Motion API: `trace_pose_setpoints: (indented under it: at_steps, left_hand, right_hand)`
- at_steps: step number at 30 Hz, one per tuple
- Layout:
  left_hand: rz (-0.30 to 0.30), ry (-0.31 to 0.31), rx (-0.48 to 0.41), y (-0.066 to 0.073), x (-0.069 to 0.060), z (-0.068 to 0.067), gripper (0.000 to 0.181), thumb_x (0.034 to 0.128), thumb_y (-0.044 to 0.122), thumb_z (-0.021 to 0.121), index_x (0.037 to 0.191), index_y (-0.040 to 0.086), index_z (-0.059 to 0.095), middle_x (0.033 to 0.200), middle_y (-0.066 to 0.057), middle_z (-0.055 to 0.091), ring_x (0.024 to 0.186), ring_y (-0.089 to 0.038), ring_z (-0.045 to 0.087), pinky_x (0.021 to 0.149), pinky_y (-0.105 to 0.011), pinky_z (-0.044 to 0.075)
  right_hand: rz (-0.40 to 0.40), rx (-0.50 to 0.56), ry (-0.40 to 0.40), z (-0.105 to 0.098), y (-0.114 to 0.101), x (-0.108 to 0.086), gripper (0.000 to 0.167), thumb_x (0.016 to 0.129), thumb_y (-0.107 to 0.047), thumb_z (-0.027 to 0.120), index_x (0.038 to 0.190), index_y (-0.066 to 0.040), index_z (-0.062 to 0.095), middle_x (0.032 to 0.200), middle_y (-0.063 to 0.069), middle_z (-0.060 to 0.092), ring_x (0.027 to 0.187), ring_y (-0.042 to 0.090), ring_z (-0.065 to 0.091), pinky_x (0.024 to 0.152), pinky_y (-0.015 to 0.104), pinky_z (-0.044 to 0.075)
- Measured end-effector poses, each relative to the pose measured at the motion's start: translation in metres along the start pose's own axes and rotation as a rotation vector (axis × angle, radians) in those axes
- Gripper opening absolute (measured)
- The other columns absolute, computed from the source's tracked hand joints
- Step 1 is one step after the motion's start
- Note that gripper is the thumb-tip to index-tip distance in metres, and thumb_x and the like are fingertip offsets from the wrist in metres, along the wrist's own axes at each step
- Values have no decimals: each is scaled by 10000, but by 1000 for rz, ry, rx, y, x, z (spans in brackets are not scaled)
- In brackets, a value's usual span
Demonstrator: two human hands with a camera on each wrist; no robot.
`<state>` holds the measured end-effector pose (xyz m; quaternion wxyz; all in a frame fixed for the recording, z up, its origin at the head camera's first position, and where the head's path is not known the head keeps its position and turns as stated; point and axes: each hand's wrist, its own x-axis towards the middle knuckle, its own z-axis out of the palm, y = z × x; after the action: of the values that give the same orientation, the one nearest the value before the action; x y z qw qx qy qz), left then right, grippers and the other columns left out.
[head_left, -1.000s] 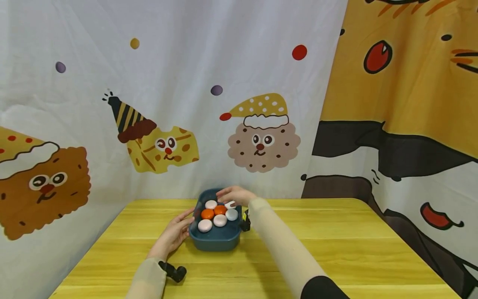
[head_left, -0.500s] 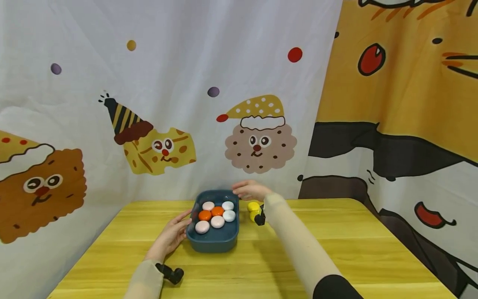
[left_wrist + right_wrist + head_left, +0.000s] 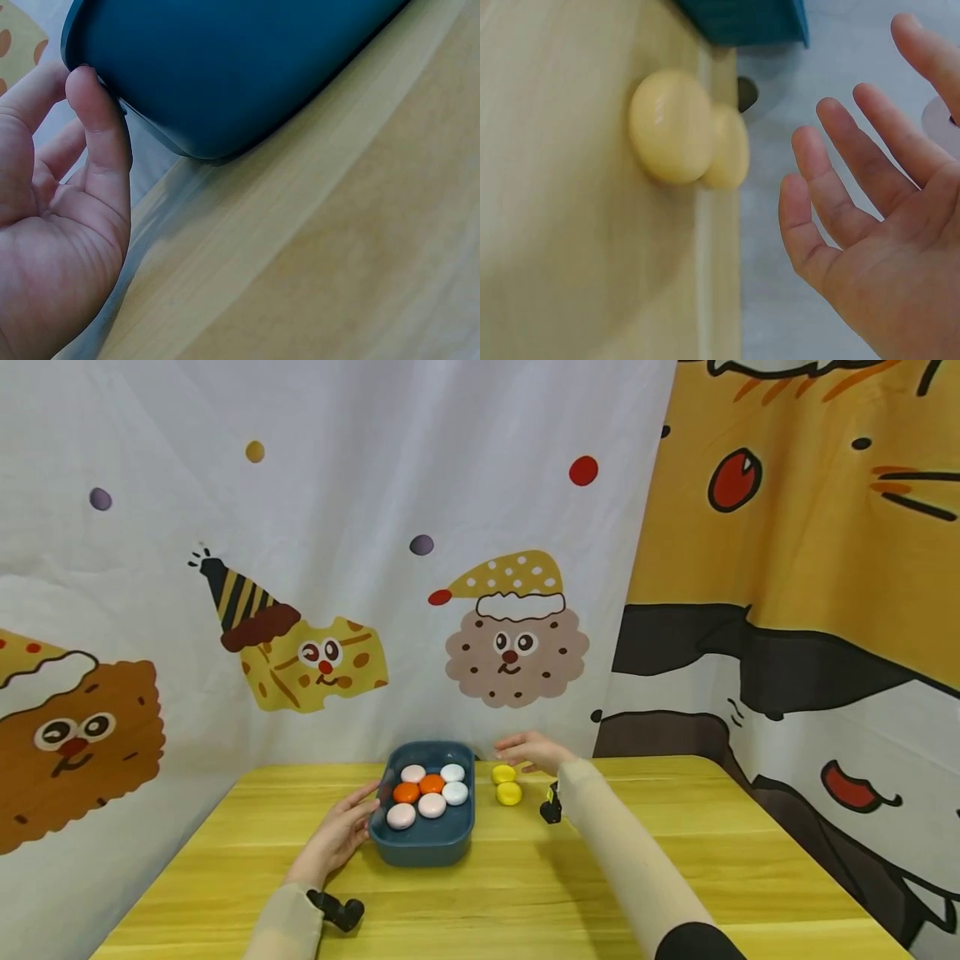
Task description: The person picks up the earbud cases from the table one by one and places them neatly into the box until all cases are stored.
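A dark teal tray (image 3: 422,852) holds several smooth, rounded discs in pale pink, white and orange, such as an orange disc (image 3: 431,784) and a white disc (image 3: 454,792). My left hand (image 3: 335,833) rests against the tray's left side. In the left wrist view its thumb (image 3: 97,124) touches the tray's outer wall near a corner; part of the other fingers is hidden. Two yellow discs, a nearer one (image 3: 508,793) and a farther one (image 3: 503,774), lie right of the tray. Just beyond and right of them, my right hand (image 3: 537,752) hovers with fingers spread, holding nothing.
The wooden table (image 3: 660,860) ends at the back against a hanging cloth (image 3: 337,485) printed with cartoon figures. A small dark spot (image 3: 747,94) shows by the table's back edge in the right wrist view.
My right hand has moved from over the tray out to the right, bringing the two yellow discs and all of the tray's discs into view. The left hand stays at the tray.
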<state>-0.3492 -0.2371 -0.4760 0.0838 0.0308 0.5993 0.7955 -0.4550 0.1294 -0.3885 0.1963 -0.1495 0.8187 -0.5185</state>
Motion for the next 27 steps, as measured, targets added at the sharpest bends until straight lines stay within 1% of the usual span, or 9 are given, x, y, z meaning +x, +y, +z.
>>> trace_pose_setpoints:
  at_steps: [5, 8, 12, 17, 19, 23, 25, 27]
  left_hand:
    - [11, -3, 5, 0, 0, -1, 656, 984, 143, 578, 1539, 49, 240, 927, -12, 640, 604, -57, 560, 562, -170, 476]
    - [10, 10, 7, 0, 0, -1, 664, 977, 149, 591, 1537, 52, 248, 936, -17, 637, 607, -60, 558, 561, -172, 475]
    - [-3, 35, -3, -1, 0, -1, 645, 967, 150, 605, 1528, 75, 296, 925, -26, 635, 605, -71, 558, 561, -179, 476]
    - [-9, 42, 4, -1, 1, -1, 634, 976, 149, 588, 1530, 77, 288, 898, -7, 629, 604, -68, 559, 568, -176, 480]
    - [-10, 44, 5, -1, 1, -1, 630, 977, 146, 584, 1529, 75, 288, 892, -3, 629, 604, -67, 561, 569, -174, 482]
    - [-18, 45, -5, -1, 2, 0, 611, 978, 138, 581, 1524, 93, 310, 901, -16, 636, 604, -73, 566, 567, -181, 485]
    - [-21, 39, -1, -1, 2, 0, 609, 982, 137, 575, 1526, 97, 305, 908, -21, 637, 603, -71, 566, 568, -183, 484]
    - [-19, 30, 7, -1, 2, 0, 616, 985, 144, 573, 1530, 90, 291, 927, -26, 641, 610, -69, 570, 575, -183, 488]
  right_hand:
    - [26, 2, 25, -2, 15, -5, 433, 925, -239, 669, 1318, -69, 606, 1279, 76, 591, 1193, 382, 500, 1000, 562, 373]
    - [35, 9, 35, -2, 23, -7, 457, 921, -227, 671, 1332, -45, 588, 1259, 69, 597, 1157, 376, 513, 969, 554, 397]
    - [52, 13, 48, -1, 33, -8, 483, 923, -215, 670, 1353, -22, 562, 1214, 53, 618, 1120, 357, 531, 927, 529, 426]
    - [48, 8, 47, 1, 40, -8, 504, 911, -220, 686, 1349, -6, 559, 1207, 47, 625, 1120, 321, 549, 893, 481, 442]
    - [42, 7, 39, 2, 43, -8, 512, 908, -218, 689, 1348, 6, 555, 1183, 55, 630, 1080, 304, 557, 849, 440, 445]
    - [48, 10, 34, 2, 48, -8, 503, 896, -219, 704, 1322, 15, 576, 1094, 37, 645, 914, 246, 561, 719, 346, 425]
    - [54, 17, 32, 3, 50, -8, 487, 894, -218, 706, 1307, 13, 591, 1064, 31, 648, 849, 219, 544, 683, 317, 413]
    - [62, 29, 27, 3, 51, -8, 477, 892, -216, 708, 1299, 7, 599, 1074, 20, 643, 848, 200, 543, 686, 308, 413]
